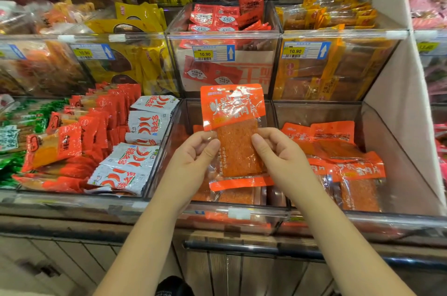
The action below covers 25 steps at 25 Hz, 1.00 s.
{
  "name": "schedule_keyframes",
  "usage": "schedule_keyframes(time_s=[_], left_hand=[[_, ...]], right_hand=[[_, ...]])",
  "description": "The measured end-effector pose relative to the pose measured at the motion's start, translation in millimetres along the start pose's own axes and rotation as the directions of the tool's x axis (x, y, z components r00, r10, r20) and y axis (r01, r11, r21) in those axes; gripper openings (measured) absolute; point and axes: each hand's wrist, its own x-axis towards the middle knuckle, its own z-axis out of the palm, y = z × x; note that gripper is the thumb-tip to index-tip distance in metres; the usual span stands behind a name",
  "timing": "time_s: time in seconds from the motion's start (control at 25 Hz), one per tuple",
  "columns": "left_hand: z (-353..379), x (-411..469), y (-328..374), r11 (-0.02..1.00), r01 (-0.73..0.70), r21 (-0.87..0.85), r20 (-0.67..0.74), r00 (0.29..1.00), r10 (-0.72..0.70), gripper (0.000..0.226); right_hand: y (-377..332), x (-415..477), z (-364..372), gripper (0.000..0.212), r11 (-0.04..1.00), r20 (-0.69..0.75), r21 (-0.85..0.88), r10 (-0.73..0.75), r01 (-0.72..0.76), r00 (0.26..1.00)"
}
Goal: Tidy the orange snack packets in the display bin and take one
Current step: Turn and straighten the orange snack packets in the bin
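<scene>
An orange snack packet [234, 126] with a clear lower window stands upright above the middle clear display bin [169, 136]. My left hand [193, 153] pinches its left edge and my right hand [273, 148] pinches its right edge. Below it, more orange packets [239, 190] lie flat in the bin's bottom, partly hidden by my hands. Another loose heap of the same orange packets [338, 150] lies in the neighbouring bin to the right.
White chilli packets [135, 160] and red packets [72, 145] fill the bins at left. Upper clear bins [225, 37] with price tags stand behind. A white divider wall [396, 102] closes the right side. A dark rail [242, 249] runs along the counter front.
</scene>
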Motion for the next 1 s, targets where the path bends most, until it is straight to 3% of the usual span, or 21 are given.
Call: schedule_keyframes(time_s=[0.08, 0.16, 0.24, 0.28, 0.36, 0.48, 0.6, 0.8, 1.0], left_hand=[[1.3, -2.0, -1.6, 0.992, -0.042, 0.117, -0.097, 0.994, 0.053, 0.027], [4.0, -5.0, -3.3, 0.923, -0.153, 0.353, -0.160, 0.962, 0.221, 0.043], [11.3, -9.6, -0.2, 0.864, -0.258, 0.433, 0.035, 0.962, 0.270, 0.046], [14.9, -11.9, 2.9, 0.883, -0.244, 0.400, 0.129, 0.969, 0.210, 0.046], [16.6, -12.6, 8.1, 0.951, -0.142, 0.276, 0.165, 0.981, 0.099, 0.037], [8.5, -10.2, 8.8, 0.975, -0.075, 0.210, 0.124, 0.991, 0.050, 0.025], [2.3, -6.8, 7.6, 0.993, -0.013, 0.120, 0.144, 0.990, -0.004, 0.029], [0.1, -4.0, 5.1, 0.996, -0.006, 0.089, 0.092, 0.996, -0.002, 0.026], [0.0, -2.3, 0.0, 0.996, -0.035, 0.079, 0.004, 0.999, 0.035, 0.020]], right_hand=[[2.6, 1.6, 2.1, 0.015, 1.000, -0.045, 0.018, -0.014, 0.015, 0.999], [3.3, 2.3, 3.4, 0.014, 0.999, -0.111, 0.018, -0.030, 0.033, 0.993], [2.3, 1.1, 3.1, 0.015, 0.996, -0.099, -0.055, -0.076, 0.071, 0.992], [1.6, -0.2, 3.0, 0.018, 0.992, -0.049, -0.094, -0.093, 0.088, 0.994], [1.4, -2.2, 3.5, 0.031, 0.991, 0.017, -0.108, -0.075, 0.077, 0.997], [7.6, 3.5, 3.2, 0.023, 0.980, -0.096, -0.173, -0.117, 0.099, 0.989], [7.7, 4.9, 3.9, 0.037, 0.981, -0.133, -0.175, -0.106, 0.082, 0.985], [5.8, 1.7, 3.7, 0.036, 0.998, -0.086, -0.015, -0.057, 0.055, 0.995], [5.5, 1.7, 1.1, 0.020, 0.999, -0.073, -0.034, -0.042, 0.040, 0.996]])
